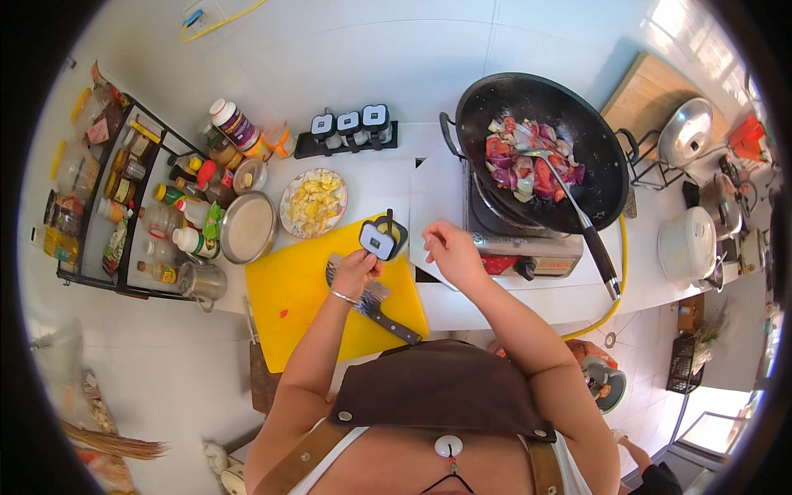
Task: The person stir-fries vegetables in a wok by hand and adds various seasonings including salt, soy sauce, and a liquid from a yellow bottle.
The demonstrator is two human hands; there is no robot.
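My left hand (356, 272) grips a seasoning jar (398, 233) with a black frame; its pale square lid is flipped up and a short black handle stands at the opening. To the right of the jar, my right hand (456, 254) hovers with loosely bent fingers, and I see nothing in it. A cleaver (388, 324) lies on the yellow cutting board (289, 285) under my left hand. Over on the stove, a black wok (487, 95) contains chopped red and purple pieces. A spatula (577, 202) rests in the wok, its dark handle jutting over the near rim.
Three matching jars (350, 125) stand in a black rack by the wall. A plate (290, 221) of yellow pieces and a metal bowl (249, 229) sit left of the gas stove (536, 254). Bottles crowd a black shelf (132, 214). A yellow hose (615, 305) hangs past the counter edge.
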